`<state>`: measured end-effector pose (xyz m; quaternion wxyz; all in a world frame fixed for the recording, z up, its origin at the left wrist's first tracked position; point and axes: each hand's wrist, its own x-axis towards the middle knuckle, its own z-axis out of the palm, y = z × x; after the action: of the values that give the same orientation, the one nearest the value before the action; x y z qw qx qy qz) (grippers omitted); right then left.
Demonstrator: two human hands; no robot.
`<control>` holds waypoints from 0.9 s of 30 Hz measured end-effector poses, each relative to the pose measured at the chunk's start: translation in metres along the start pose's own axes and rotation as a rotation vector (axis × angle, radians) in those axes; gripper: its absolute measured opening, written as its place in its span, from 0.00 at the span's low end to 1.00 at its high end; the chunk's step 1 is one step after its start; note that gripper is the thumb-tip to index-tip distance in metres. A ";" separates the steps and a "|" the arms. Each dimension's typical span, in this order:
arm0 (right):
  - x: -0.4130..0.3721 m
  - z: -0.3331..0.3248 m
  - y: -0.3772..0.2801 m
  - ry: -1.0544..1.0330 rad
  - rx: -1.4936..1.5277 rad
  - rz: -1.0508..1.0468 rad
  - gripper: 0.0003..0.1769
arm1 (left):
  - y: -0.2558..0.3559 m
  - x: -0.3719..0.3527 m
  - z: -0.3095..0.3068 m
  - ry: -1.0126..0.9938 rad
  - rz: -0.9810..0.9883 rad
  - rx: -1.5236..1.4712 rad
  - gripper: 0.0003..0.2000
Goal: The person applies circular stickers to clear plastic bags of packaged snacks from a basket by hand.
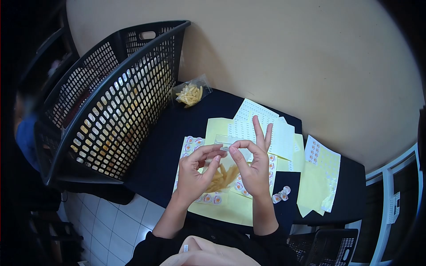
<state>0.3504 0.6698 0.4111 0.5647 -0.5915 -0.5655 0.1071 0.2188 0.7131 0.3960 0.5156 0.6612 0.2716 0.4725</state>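
Mid-frame, one clear snack bag (229,174) sits over sticker sheets (237,216). The left hand (191,174) curls loosely; the right hand (258,172) pinches nearly closed near the bag's top, perhaps for finesse. What either grip holds, I can't tell. Upper centre, a second bag (190,95); lower right, three loose stickers (284,194).
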 end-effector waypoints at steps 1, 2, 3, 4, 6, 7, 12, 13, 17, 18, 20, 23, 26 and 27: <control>-0.001 0.001 0.001 -0.008 0.000 0.014 0.04 | -0.001 -0.001 0.000 0.005 0.011 0.007 0.11; -0.001 0.002 0.002 -0.010 0.000 0.015 0.04 | -0.002 -0.001 0.000 0.006 0.009 0.006 0.11; -0.001 0.003 0.002 -0.013 0.013 0.025 0.04 | -0.002 -0.001 0.001 0.002 0.014 0.012 0.11; -0.001 0.004 0.003 -0.015 0.027 0.035 0.04 | -0.002 -0.001 0.001 -0.001 0.019 0.018 0.11; -0.001 0.006 0.006 -0.002 0.020 0.030 0.04 | -0.002 -0.001 0.002 -0.001 0.019 0.016 0.11; -0.001 0.007 0.006 0.012 0.013 0.024 0.04 | -0.002 -0.001 0.003 -0.001 0.020 0.013 0.11; -0.001 0.011 0.000 0.069 -0.060 -0.005 0.04 | -0.004 -0.003 0.005 0.015 0.013 -0.025 0.11; -0.001 0.011 -0.001 0.073 -0.092 -0.022 0.04 | -0.004 -0.003 0.005 0.014 0.009 -0.026 0.11; 0.000 0.012 0.003 0.067 -0.105 -0.033 0.06 | -0.002 -0.004 0.006 0.025 0.005 -0.038 0.10; 0.001 0.013 0.003 0.077 -0.091 -0.046 0.06 | -0.002 -0.005 0.005 0.015 0.026 -0.044 0.09; 0.001 0.012 0.002 0.086 -0.079 -0.058 0.06 | -0.003 -0.006 0.003 0.005 0.046 -0.051 0.08; 0.001 0.009 -0.001 0.075 -0.066 -0.098 0.09 | -0.005 -0.007 -0.003 -0.006 0.035 -0.161 0.06; 0.000 0.007 0.000 0.012 0.023 -0.077 0.16 | -0.004 -0.006 -0.002 0.078 0.047 -0.192 0.04; 0.000 0.006 -0.001 0.013 0.023 -0.077 0.16 | -0.006 -0.006 -0.002 0.077 0.048 -0.192 0.04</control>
<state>0.3457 0.6728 0.4100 0.5789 -0.5634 -0.5829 0.0876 0.2155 0.7104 0.3885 0.5544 0.5963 0.2287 0.5336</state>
